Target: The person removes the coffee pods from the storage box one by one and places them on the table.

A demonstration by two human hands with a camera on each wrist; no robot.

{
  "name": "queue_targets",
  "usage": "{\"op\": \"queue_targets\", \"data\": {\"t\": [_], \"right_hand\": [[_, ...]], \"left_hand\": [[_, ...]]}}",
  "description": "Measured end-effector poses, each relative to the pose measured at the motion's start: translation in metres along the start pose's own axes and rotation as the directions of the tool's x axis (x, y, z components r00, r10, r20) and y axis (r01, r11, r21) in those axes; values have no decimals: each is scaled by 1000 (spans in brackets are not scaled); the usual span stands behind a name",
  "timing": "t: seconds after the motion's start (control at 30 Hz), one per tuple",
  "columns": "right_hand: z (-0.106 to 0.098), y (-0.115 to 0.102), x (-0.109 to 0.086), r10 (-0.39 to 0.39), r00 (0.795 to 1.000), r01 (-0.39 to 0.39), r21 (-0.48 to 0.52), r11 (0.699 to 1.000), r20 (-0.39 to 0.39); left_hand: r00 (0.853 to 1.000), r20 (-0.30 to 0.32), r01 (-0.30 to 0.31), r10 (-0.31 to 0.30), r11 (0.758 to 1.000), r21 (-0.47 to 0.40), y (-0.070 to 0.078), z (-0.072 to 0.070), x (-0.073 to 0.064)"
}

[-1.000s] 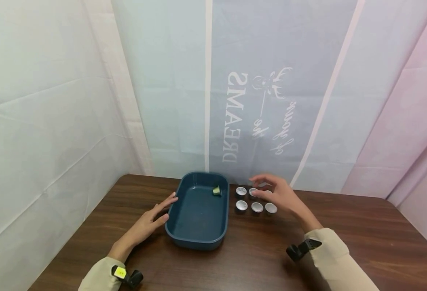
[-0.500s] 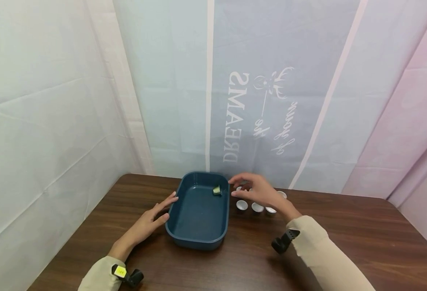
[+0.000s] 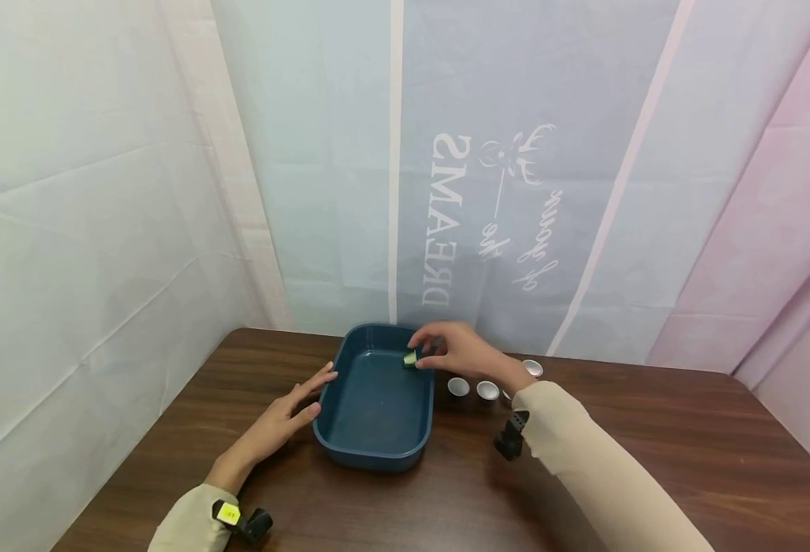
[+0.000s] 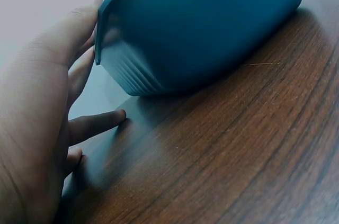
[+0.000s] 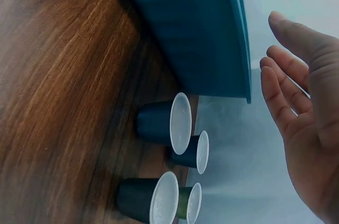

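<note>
A dark blue plastic bin (image 3: 377, 425) stands on the table. Inside it, by the far right wall, lies one green coffee capsule (image 3: 409, 359). My left hand (image 3: 275, 428) rests its fingertips on the bin's left rim, fingers extended; the left wrist view shows the thumb (image 4: 79, 25) at the rim. My right hand (image 3: 463, 349) hovers over the far right rim, its fingertips close to the green capsule. In the right wrist view, thumb and fingers (image 5: 283, 78) are parted, with nothing seen between them.
Several foil-topped coffee capsules (image 3: 488, 390) stand upright right of the bin, partly hidden by the right forearm. Dark and green sides show on the capsules (image 5: 153, 122) in the right wrist view. A printed curtain (image 3: 336, 192) hangs behind the wooden table (image 3: 653, 429).
My right hand has moved left, from above the standing capsules to over the bin's right rim beside the green capsule. My left hand has stayed at the left rim.
</note>
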State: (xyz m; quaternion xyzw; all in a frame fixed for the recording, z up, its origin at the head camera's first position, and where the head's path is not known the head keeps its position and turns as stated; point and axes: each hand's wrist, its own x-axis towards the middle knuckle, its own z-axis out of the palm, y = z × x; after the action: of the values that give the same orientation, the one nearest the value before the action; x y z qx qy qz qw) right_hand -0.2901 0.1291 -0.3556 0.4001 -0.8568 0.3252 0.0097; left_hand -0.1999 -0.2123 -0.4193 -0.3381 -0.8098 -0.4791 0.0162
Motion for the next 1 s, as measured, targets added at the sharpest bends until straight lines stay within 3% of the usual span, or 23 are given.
{"op": "queue_targets", "data": {"t": [0.67, 1.0], "right_hand": [[17, -2, 38, 17, 979, -4, -64, 998, 203], [22, -4, 45, 67, 961, 5, -258, 966, 269]], "left_hand": [[1000, 3, 14, -14, 1000, -9, -2, -1, 0], [1000, 7, 20, -20, 1000, -3, -2, -2, 1]]}}
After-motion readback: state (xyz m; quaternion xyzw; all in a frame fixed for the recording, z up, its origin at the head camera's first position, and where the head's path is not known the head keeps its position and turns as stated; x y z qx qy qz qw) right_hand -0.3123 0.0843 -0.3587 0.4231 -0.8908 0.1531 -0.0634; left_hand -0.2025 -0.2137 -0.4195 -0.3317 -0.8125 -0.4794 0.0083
